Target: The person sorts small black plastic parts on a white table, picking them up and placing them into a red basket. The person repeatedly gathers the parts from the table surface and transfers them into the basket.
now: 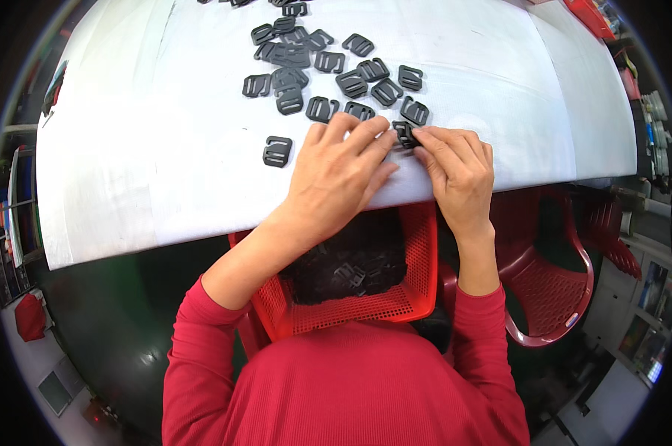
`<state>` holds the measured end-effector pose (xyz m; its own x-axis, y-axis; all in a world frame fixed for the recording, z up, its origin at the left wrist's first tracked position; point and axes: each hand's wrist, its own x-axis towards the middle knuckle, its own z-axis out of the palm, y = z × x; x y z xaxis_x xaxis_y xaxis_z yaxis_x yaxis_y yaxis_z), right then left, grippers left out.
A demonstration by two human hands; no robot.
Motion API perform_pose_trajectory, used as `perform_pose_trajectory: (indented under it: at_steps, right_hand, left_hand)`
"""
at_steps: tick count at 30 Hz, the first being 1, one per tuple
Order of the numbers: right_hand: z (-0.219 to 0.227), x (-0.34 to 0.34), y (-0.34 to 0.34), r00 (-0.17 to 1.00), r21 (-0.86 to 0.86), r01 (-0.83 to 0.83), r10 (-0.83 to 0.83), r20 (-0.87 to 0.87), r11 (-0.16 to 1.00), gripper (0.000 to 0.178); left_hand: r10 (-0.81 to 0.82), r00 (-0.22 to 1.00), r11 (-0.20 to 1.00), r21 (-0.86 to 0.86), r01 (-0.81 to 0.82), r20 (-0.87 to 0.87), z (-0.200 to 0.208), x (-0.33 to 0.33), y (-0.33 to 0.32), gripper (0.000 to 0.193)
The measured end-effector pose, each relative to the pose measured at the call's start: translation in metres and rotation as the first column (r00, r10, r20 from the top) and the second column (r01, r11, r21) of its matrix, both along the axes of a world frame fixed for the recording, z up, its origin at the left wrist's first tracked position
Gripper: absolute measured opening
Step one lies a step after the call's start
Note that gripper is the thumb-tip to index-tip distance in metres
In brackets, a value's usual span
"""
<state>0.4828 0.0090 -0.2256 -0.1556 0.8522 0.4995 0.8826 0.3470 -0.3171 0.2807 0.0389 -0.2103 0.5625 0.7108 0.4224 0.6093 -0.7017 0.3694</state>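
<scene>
Between thumb and fingers, my right hand (459, 165) pinches a small black plastic strap buckle (404, 134) at the table's near side. My left hand (334, 165) reaches in from the other side with its fingers spread. Its fingertips come close to that buckle; whether they touch it I cannot tell. Just beyond the left fingers, another buckle (359, 111) is partly covered. A single slotted buckle (277, 151) lies apart to the left of my left hand. Farther back, many more buckles (288, 56) are scattered, some overlapping.
The white-covered table (165, 149) ends just in front of me. Below its edge, a red perforated basket (424, 275) sits at my lap, lined in black with several buckles inside. To the right stands a dark red plastic chair (548, 290). A red object (590, 16) rests at the far right corner.
</scene>
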Motion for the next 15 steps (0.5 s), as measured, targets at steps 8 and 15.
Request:
perform_pose_trajectory:
  at_steps: [8,15]
  right_hand:
    - [0.013,0.026,0.02,0.982,-0.019,0.117,-0.118,-0.145,0.993,0.019]
    - [0.005,0.018,0.041,0.984,-0.056,-0.112,0.103,-0.143,0.992,0.02]
  left_hand:
    - [0.02,0.988,0.997,0.07,-0.009,-0.151,-0.009,0.026,0.006,0.039]
    - [0.042,0.986,0.942,-0.334,0.015,0.162,0.006,0.032,0.003,0.02]
